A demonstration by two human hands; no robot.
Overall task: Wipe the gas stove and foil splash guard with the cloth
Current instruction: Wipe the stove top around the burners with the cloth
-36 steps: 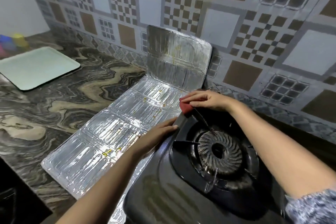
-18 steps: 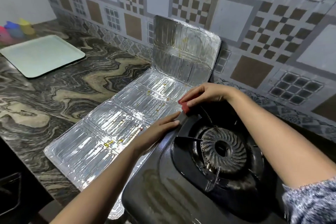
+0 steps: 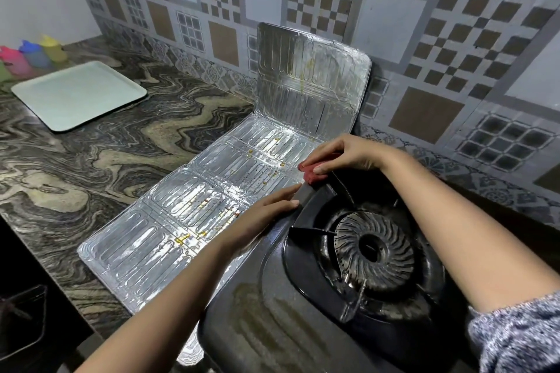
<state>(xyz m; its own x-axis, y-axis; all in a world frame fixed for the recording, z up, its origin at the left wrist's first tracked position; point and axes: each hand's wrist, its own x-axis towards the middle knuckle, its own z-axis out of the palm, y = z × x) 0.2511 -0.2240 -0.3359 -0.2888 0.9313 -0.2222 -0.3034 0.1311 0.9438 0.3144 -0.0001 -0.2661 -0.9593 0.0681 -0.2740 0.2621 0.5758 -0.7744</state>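
Little is changing from a second ago: both hands are staying at the far-left corner of the black gas stove [image 3: 266, 327], with only the view tilting a touch. The right hand [image 3: 345, 156] is curling its fingers and thumb over a crumpled red cloth [image 3: 313, 175], pressing it down where the stove's far-left corner is meeting the silver foil splash guard [image 3: 169, 236]. The left hand [image 3: 263, 215] is lying just near of it with fingers straight and together, palm down, its fingertips resting on the stove's left edge and holding nothing. Most of the splash guard is lying flat on the marbled brown-and-black stone worktop [image 3: 106, 160] to the left of the stove, showing small yellow-brown spots, while its far panel [image 3: 309, 85] is standing upright against the patterned tiled wall [image 3: 424, 24]. The round ribbed metal burner [image 3: 374, 247] is sitting to the right of both hands, under the right forearm. A pale green rectangular tray [image 3: 78, 94] is lying on the worktop at far left, well apart from the stove, with blurred pink, blue and yellow bottles [image 3: 36, 53] standing beyond it. A speckled grey sleeve [image 3: 521, 333] is showing at the near right.
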